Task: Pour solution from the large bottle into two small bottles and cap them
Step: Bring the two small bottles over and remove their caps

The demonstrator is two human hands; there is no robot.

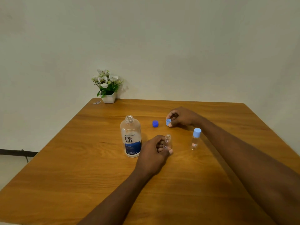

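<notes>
Wooden table (162, 184) before me; my left hand (154, 153) grips the open small bottle (167, 141) beside the uncapped large bottle (130, 137); my right hand (181, 116) pinches its light blue cap (168, 122); I judge a crooked cap could tip it.
</notes>
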